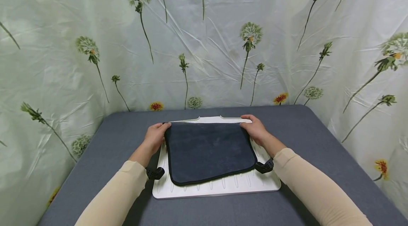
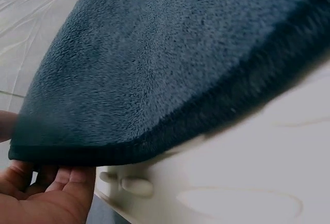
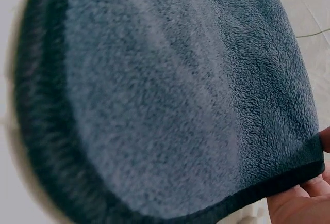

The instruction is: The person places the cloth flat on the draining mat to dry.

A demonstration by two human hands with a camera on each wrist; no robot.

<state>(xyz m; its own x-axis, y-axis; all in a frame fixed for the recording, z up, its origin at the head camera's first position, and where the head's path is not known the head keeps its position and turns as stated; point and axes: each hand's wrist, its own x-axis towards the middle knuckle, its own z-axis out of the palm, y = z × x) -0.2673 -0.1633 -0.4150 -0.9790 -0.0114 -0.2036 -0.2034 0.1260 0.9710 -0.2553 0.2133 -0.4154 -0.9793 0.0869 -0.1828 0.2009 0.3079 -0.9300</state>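
Note:
A dark blue plush cloth (image 1: 210, 151) with black edging spreads over a white ribbed plastic board (image 1: 220, 186). My left hand (image 1: 155, 136) pinches its far left corner between thumb and fingers. At the far right corner, my right hand (image 1: 255, 129) pinches the cloth in the same way. Up close in the left wrist view, the cloth (image 2: 129, 64) hangs from the fingers above the board (image 2: 247, 172). The right wrist view has the fingers under the black edge of the cloth (image 3: 165, 100). Much of the board's middle is hidden beneath the cloth.
Board and cloth lie on a table (image 1: 127, 123) with a grey-blue cover. A white curtain (image 1: 216, 77) printed with dandelions hangs behind the table and along its sides. A black wrist device (image 1: 155, 173) sits on the left arm, and another (image 1: 264, 166) on the right.

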